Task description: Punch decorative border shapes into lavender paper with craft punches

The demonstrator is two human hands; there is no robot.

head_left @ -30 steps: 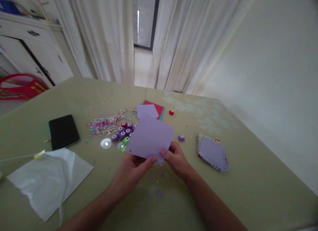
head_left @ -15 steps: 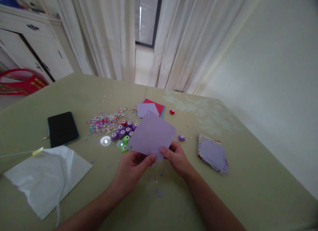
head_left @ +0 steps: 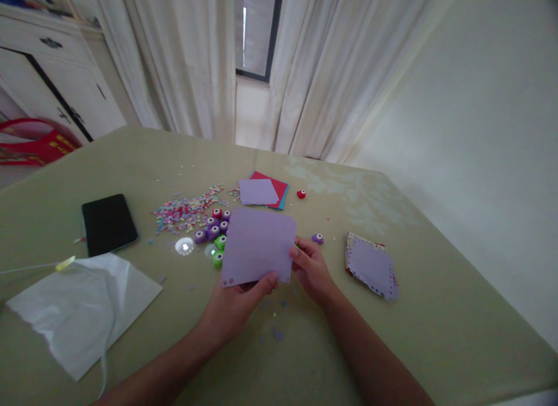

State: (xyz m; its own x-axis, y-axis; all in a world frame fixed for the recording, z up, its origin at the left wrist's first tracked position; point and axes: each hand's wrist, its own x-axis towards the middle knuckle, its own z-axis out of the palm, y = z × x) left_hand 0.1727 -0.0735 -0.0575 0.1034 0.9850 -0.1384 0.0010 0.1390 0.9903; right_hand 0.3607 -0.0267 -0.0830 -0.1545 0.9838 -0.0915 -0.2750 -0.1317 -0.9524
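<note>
I hold a lilac paper square [head_left: 257, 246] above the table with both hands. My left hand [head_left: 238, 304] pinches its lower edge, thumb on top. My right hand [head_left: 310, 269] grips its right edge, and something green shows at those fingers behind the sheet. Small punched holes mark the sheet's two lower corners. Behind the sheet lies a cluster of small purple, red and green craft punches [head_left: 215, 231]. One purple punch [head_left: 317, 238] sits just beyond my right hand.
A stack of edge-punched papers [head_left: 372, 265] lies at the right. Coloured sheets [head_left: 261, 192], a red punch [head_left: 301, 193] and scattered confetti [head_left: 183, 209] lie farther back. A black phone [head_left: 107, 223] and a clear plastic bag [head_left: 78, 310] lie at the left.
The lilac sheet has turned from a diamond tilt to nearly square-on. My right hand has slid from its lower edge up to its right edge.
</note>
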